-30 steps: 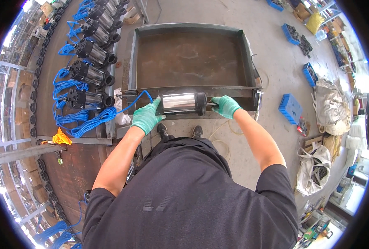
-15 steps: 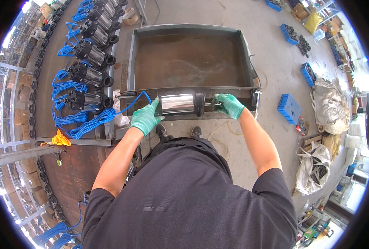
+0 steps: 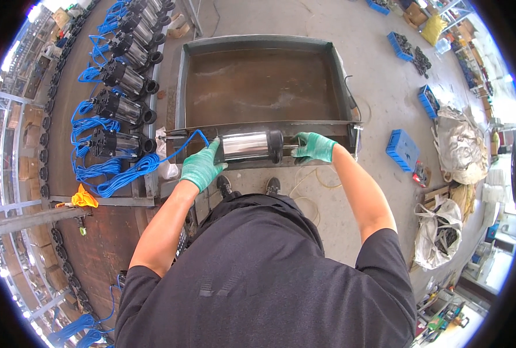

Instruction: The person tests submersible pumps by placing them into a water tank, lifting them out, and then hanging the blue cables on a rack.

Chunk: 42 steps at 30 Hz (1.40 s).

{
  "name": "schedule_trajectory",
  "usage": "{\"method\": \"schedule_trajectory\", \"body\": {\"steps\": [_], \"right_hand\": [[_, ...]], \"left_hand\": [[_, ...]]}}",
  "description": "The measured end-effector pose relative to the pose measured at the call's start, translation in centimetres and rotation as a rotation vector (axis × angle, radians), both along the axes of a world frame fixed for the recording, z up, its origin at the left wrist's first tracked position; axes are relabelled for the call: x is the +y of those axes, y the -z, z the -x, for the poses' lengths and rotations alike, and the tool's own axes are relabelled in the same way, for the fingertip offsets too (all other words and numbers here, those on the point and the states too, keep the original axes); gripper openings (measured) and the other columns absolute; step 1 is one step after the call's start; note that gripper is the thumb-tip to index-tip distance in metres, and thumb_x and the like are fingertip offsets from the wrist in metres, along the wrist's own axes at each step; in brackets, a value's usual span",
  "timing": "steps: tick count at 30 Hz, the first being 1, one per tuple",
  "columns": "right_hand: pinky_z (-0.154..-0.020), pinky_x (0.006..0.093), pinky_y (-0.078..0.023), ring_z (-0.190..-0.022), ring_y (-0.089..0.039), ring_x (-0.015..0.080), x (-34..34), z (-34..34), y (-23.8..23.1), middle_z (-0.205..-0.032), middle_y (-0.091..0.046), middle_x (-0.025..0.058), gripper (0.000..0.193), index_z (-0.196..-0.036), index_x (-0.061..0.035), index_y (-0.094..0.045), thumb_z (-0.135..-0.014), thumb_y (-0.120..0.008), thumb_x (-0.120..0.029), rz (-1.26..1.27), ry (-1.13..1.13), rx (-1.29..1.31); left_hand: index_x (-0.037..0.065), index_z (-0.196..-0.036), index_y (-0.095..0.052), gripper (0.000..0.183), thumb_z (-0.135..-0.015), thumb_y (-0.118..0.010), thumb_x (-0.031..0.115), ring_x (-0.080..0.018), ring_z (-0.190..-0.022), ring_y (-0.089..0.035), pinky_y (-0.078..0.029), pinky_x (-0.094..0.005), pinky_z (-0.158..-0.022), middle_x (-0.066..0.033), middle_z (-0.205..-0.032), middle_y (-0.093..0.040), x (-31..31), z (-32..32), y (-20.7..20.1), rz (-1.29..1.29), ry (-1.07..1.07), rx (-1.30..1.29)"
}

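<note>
A submersible pump point(image 3: 245, 146) with a shiny steel cylinder and black end parts lies crosswise in front of me, along the near edge of a metal tank point(image 3: 181, 87). My left hand point(image 3: 201, 166), in a green glove, is closed on its black left end, where a blue cable point(image 3: 179, 147) comes out. To the right of the pump a short metal rod point(image 3: 287, 147) points away from its black end. Green-gloved as well, my right hand point(image 3: 317, 147) has its fingers bent around that rod; the fingertips are partly hidden.
On the left, a bench point(image 3: 72, 145) carries a row of similar pumps point(image 3: 116, 144) with coiled blue cables. A yellow-orange cloth point(image 3: 84, 197) hangs near its corner. Shallow brownish liquid point(image 3: 258, 87) covers the tank bottom. Blue crates point(image 3: 402, 151) and white sacks point(image 3: 439, 235) stand on the right floor.
My right hand has shifted slightly left along the rod, toward the pump, and its fingers have turned. My left hand keeps its hold; the whole view has drifted a little.
</note>
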State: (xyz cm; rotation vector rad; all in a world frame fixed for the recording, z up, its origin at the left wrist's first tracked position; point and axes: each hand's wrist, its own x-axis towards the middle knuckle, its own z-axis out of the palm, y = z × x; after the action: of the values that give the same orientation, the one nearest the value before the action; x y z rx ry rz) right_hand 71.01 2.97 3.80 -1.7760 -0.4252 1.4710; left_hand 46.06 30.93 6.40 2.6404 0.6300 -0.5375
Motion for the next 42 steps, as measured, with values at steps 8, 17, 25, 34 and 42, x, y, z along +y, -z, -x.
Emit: {"method": "schedule_trajectory", "body": {"steps": [8, 17, 25, 34, 42], "right_hand": [[-0.069, 0.0430, -0.056, -0.071, -0.072, 0.0276, 1.4, 0.0, 2.3, -0.086, -0.072, 0.0171, 0.031, -0.110, -0.0053, -0.070, -0.089, -0.073, -0.027, 0.193, -0.733, -0.885], [-0.061, 0.0266, -0.050, -0.067, -0.058, 0.0077, -1.8, 1.2, 1.6, -0.083, -0.068, 0.0008, 0.029, -0.119, -0.0007, -0.070, -0.098, -0.068, -0.020, 0.000, -0.003, -0.220], [-0.066, 0.0259, -0.053, -0.071, -0.061, 0.0101, -7.9, 2.8, 4.6, -0.090, -0.066, 0.0025, 0.026, -0.125, 0.0008, -0.065, -0.100, -0.062, -0.007, -0.230, 0.706, -0.182], [-0.064, 0.0301, -0.062, -0.069, -0.068, 0.0183, -11.7, -0.6, 6.8, -0.093, -0.068, 0.0112, 0.030, -0.128, 0.0037, -0.057, -0.098, -0.054, 0.004, -0.222, 1.372, -0.254], [-0.071, 0.0403, -0.059, -0.073, -0.072, 0.0282, -16.5, -2.4, 11.7, -0.098, -0.070, 0.0183, 0.033, -0.121, -0.0044, -0.066, -0.089, -0.065, -0.013, 0.458, 0.782, -0.920]], "left_hand": [[0.017, -0.157, -0.036, 0.090, -0.083, -0.079, 0.043, -0.0393, -0.108, -0.067, -0.055, -0.0467, -0.091, -0.0212, -0.128, -0.066, -0.1, -0.1, -0.2, 0.013, -0.019, 0.005], [0.017, -0.157, -0.037, 0.090, -0.082, -0.080, 0.040, -0.0394, -0.111, -0.066, -0.054, -0.0467, -0.094, -0.0213, -0.130, -0.065, -0.1, 0.3, 0.4, 0.025, -0.030, -0.024], [0.011, -0.133, -0.061, 0.030, -0.104, -0.055, 0.016, -0.0139, -0.062, -0.056, -0.056, -0.0334, -0.064, -0.0024, -0.078, -0.059, 2.5, 1.7, -0.9, 0.714, -0.556, -0.630], [0.010, -0.136, -0.058, 0.030, -0.108, -0.048, 0.015, -0.0123, -0.068, -0.052, -0.053, -0.0356, -0.076, -0.0023, -0.079, -0.054, 0.3, -1.2, -9.7, 1.949, -0.484, -1.155], [0.006, -0.140, -0.055, 0.036, -0.107, -0.052, 0.021, -0.0218, -0.084, -0.071, -0.059, -0.0400, -0.080, -0.0143, -0.114, -0.071, -6.2, -4.7, -4.3, 1.752, -0.646, -0.806]]}}
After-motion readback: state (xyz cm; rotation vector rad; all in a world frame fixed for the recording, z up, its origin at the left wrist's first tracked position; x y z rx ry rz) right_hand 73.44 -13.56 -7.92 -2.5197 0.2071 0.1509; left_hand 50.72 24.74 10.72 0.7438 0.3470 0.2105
